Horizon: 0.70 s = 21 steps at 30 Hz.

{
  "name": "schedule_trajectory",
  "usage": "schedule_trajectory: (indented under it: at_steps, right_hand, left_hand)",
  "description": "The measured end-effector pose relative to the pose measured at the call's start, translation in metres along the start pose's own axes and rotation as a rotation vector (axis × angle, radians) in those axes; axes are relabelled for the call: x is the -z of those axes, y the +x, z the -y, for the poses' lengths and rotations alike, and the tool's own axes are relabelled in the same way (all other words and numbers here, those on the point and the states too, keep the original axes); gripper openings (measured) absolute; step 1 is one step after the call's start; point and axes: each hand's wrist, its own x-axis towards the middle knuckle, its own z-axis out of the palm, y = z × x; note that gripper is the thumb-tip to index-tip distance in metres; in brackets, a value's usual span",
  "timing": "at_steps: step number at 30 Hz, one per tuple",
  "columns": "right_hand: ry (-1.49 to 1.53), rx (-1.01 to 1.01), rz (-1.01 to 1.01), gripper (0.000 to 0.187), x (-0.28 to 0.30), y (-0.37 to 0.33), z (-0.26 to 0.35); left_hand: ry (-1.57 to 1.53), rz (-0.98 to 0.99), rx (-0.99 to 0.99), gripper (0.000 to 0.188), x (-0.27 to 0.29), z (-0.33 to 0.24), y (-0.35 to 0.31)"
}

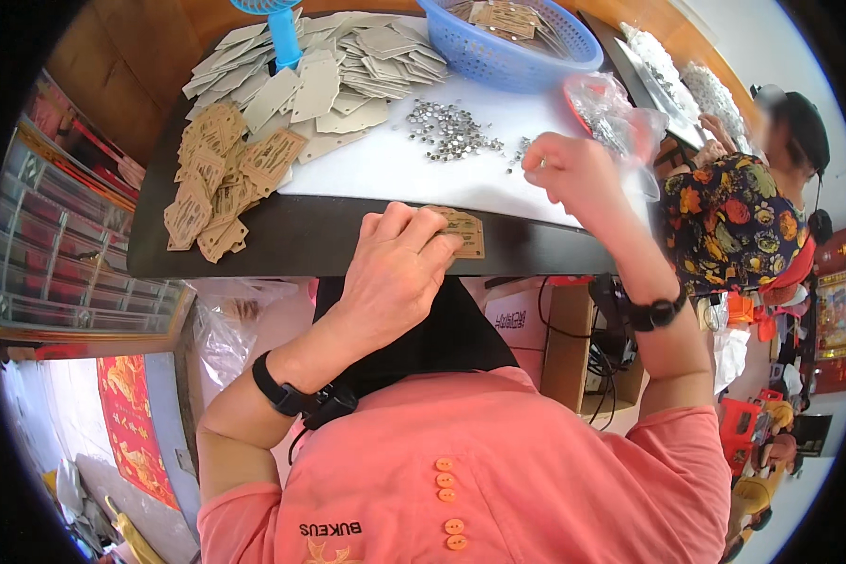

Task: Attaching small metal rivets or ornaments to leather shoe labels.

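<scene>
My left hand [397, 268] rests at the table's near edge with its fingers bent over a brown printed card [468, 242], pinning it to the dark tabletop. The card has cut corners and a small hole. Raised to the right of it, my right hand [578, 179] pinches a tiny shiny metal stud [542, 163] between thumb and fingertips. Many similar loose metal studs [442, 130] lie scattered on a white sheet [376, 177] beyond my hands. To the left, a heap of brown printed cards [221, 174] lies partly on the sheet.
Grey cards [376, 52] are piled at the back left around a blue fan [285, 38]. A blue basket [498, 68] holding brown cards stands at the back. Clear plastic bags [620, 113] lie at the right. Another person [738, 221] works at the far right.
</scene>
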Motion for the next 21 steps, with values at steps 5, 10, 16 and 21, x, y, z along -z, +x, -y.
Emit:
schedule_trajectory:
  at_steps: [5, 10, 16, 21]
  right_hand:
    - [-0.151, 0.141, -0.031, 0.010, -0.018, 0.024, -0.011]
    - [-0.305, 0.151, -0.007, 0.010, -0.015, 0.032, -0.012]
    - [-0.223, 0.303, -0.005, 0.009, -0.028, 0.041, 0.025]
    - [-0.355, 0.302, 0.000, 0.011, -0.036, 0.048, 0.012]
  left_hand:
    - [-0.012, 0.019, 0.001, 0.026, 0.001, -0.001, -0.001]
    - [-0.025, 0.023, 0.000, 0.027, -0.001, -0.001, 0.003]
    - [0.003, 0.044, 0.026, 0.027, -0.008, -0.004, 0.006]
    - [-0.066, 0.010, 0.033, 0.027, -0.009, 0.001, 0.004]
